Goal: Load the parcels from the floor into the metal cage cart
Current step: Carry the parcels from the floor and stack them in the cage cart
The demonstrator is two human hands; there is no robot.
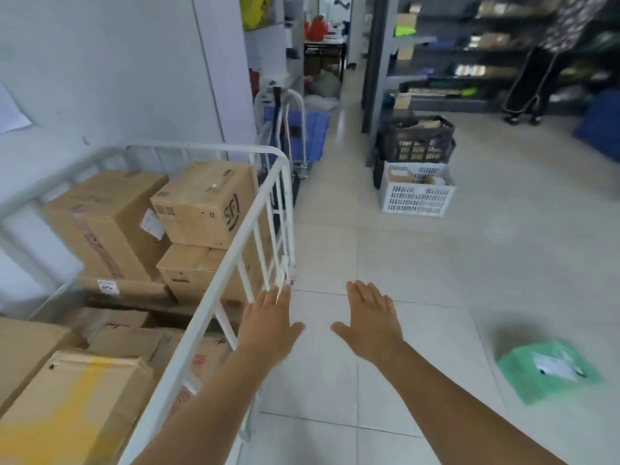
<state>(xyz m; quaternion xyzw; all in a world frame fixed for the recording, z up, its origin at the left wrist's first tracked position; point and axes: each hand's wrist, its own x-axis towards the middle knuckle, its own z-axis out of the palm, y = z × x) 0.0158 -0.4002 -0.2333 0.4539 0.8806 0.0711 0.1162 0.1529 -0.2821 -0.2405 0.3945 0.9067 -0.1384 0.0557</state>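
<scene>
Both hands empty, fingers flat and spread: left hand (pixel 271 322), right hand (pixel 369 322), held over bare floor. Green parcel (pixel 547 370) lies on the tiles well right of the right fingertips. Cage cart (pixel 235 236) left, stacked with boxes (pixel 201 203).

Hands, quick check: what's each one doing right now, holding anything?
Left hand: open, fingers spread, empty, beside the cage cart rail.
Right hand: open, empty, over the floor.

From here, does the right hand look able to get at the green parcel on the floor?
Probably yes: the right hand is open and empty, and only bare floor lies between it and the green parcel, though it would need a reach down.
</scene>
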